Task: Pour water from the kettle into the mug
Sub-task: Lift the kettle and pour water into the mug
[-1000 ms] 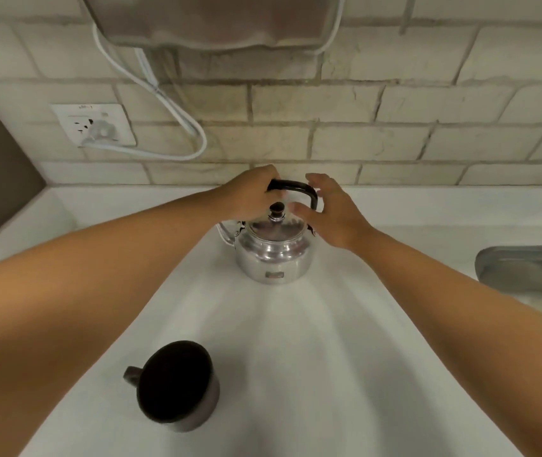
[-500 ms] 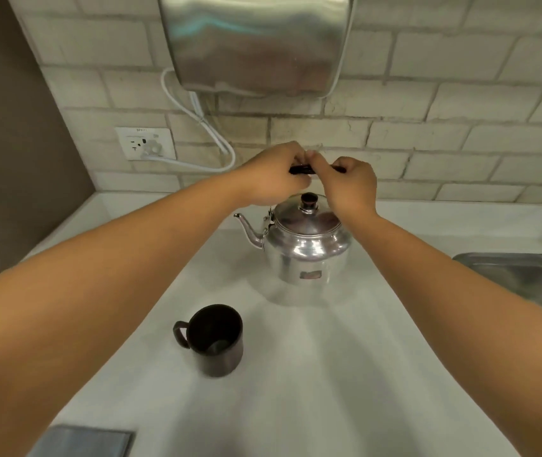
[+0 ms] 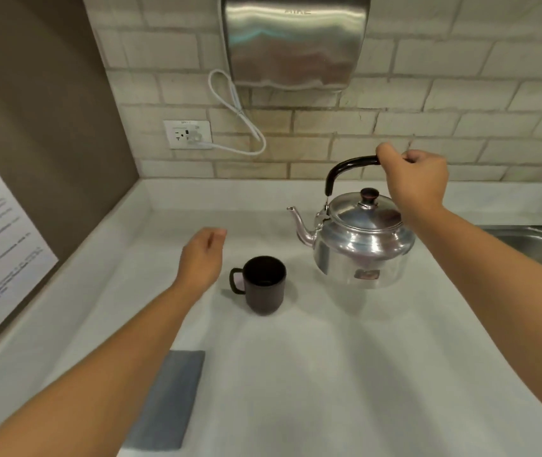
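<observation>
Inspector A: Where did the kettle (image 3: 360, 240) stand relative to the mug (image 3: 264, 284)?

Inspector B: It hung to the right of the mug and slightly farther back, apparently lifted clear of the desk (image 3: 329, 374), judging by the shadow beneath. Its spout (image 3: 299, 222) pointed left, toward the mug, so the spout-to-body line ran roughly left-right. The spout tip sat above and just right of the mug's rim, not yet over the opening.

Inspector A: State of the hands?

Inspector B: The right hand (image 3: 414, 183) was closed around the black handle (image 3: 345, 169) at its top. The left hand (image 3: 202, 258) was loosely open, holding nothing, just left of the mug beside its handle, not touching it.

Inspector A: Your assessment?

Inspector B: The right hand alone carried the load. In my judgement, a short leftward carry and a forward tilt remained before pouring.
</observation>
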Motion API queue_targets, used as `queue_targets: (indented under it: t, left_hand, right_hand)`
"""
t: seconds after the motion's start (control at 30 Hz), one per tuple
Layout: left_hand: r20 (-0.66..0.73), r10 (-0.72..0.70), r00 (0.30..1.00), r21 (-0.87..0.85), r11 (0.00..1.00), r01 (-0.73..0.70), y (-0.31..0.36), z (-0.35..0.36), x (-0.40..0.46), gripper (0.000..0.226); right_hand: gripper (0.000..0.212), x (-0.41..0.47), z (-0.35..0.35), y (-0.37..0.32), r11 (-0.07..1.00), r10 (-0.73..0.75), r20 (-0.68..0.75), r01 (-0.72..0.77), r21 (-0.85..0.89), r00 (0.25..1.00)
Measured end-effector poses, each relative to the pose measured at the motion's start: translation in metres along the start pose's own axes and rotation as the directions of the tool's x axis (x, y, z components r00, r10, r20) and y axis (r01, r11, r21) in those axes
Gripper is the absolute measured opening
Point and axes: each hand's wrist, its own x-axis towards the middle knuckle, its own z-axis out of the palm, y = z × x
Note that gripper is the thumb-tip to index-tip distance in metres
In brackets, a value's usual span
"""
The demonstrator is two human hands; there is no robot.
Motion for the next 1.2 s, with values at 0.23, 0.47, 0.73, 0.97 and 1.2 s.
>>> queue_targets:
  t: [0.23,0.47,0.73,0.97,1.2]
  left_hand:
    - [0.228,-0.121,0.966,-0.015,0.992,0.128,-0.032,0.02,-0.027,0.043]
    - [0.259,-0.108,0.96,-0.092,0.987,0.135,-0.033,0.029,-0.031,0.036]
    - [0.304,-0.032,0.952,-0.099,0.993,0.065,-0.038,0.029,-0.022,0.029]
    - [0.319,-0.005,0.948,-0.116,0.992,0.044,-0.046,0.03,-0.02,0.03]
    - [0.334,-0.019,0.942,-0.14,0.988,0.07,-0.045,0.028,-0.02,0.031]
  right_hand:
    - [0.035,-0.034,0.002,0.013,0.995,0.004,0.065,0.003,-0.102,0.998]
    - [0.038,-0.048,0.012,0.023,0.967,-0.048,0.142,0.081,-0.24,0.989]
    - [0.043,-0.044,0.023,0.015,0.921,-0.122,0.192,0.184,-0.344,0.974]
    - [0.037,-0.041,0.028,0.005,0.888,-0.152,0.243,0.24,-0.391,0.958]
    - [0.039,-0.041,0.036,-0.006,0.835,-0.22,0.312,0.344,-0.43,0.924]
